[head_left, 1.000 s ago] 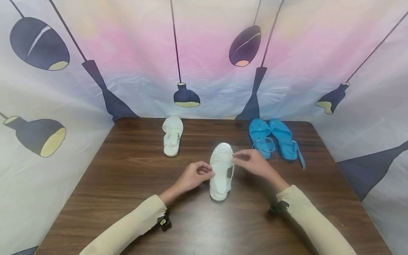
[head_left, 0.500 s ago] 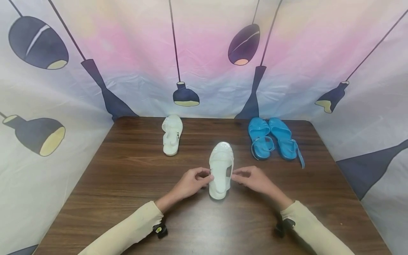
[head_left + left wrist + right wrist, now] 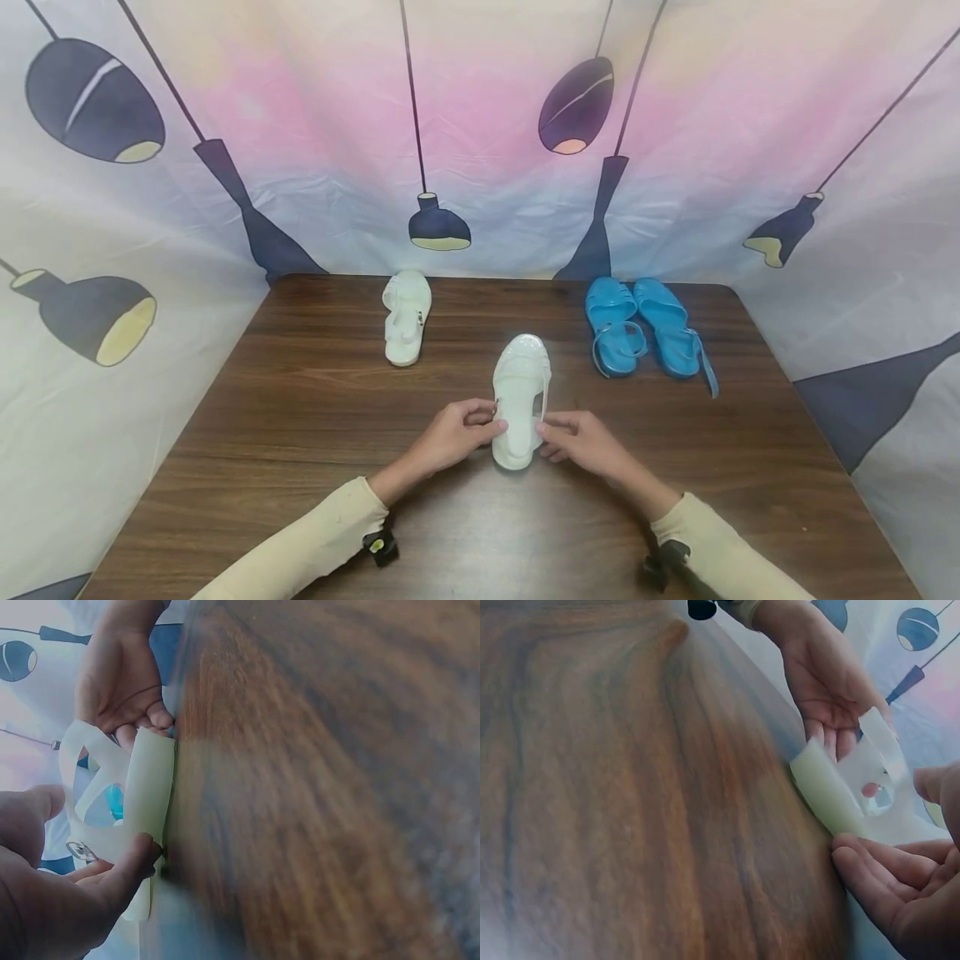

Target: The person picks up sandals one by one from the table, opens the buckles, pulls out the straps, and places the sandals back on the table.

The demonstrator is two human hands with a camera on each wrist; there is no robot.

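Observation:
A white sandal lies flat on the brown wooden table, toe pointing away. My left hand is at its left side. In the left wrist view, fingertips touch the sole edge, below the metal buckle, and the thumb is beside the strap. My right hand is at the opposite side, near the heel. The right wrist view shows its fingertips against the sole edge, the thumb apart from them. Both hands look relaxed.
Another white sandal lies toward the back left of the table. Two blue sandals, the left one and the right one, lie side by side at the back right. Behind the table hangs a cloth printed with lamps.
My right hand has slid from the front strap back along the sandal's side toward the heel. My left hand has moved slightly nearer the heel too. The sandal stays in place.

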